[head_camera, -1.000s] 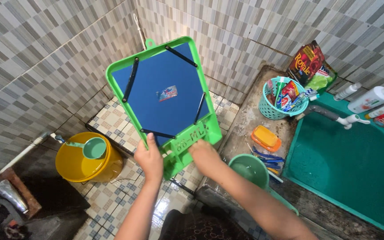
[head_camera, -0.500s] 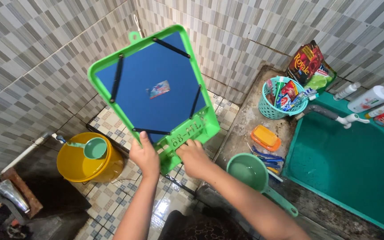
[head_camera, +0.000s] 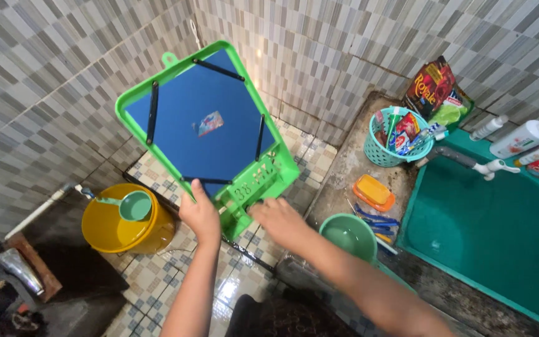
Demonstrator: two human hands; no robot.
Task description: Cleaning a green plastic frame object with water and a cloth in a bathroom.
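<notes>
A green plastic-framed mirror (head_camera: 201, 125) is seen from its blue back, which carries black clips and a small sticker. It is held up tilted in front of the tiled wall corner. My left hand (head_camera: 199, 215) grips the frame's lower edge, thumb on the blue backing. My right hand (head_camera: 280, 218) touches the little green shelf at the frame's bottom right, fingers on its underside.
A yellow bucket (head_camera: 113, 228) with a teal dipper (head_camera: 129, 205) stands on the tiled floor at left. On the ledge at right are a teal basket of toiletries (head_camera: 394, 143), an orange soap box (head_camera: 373, 192), a green dipper (head_camera: 347, 236) and a teal water basin (head_camera: 494, 231) with a tap.
The mirror has moved left and slightly up, turning further. Both hands followed it left; the right hand's hold on the shelf looks looser.
</notes>
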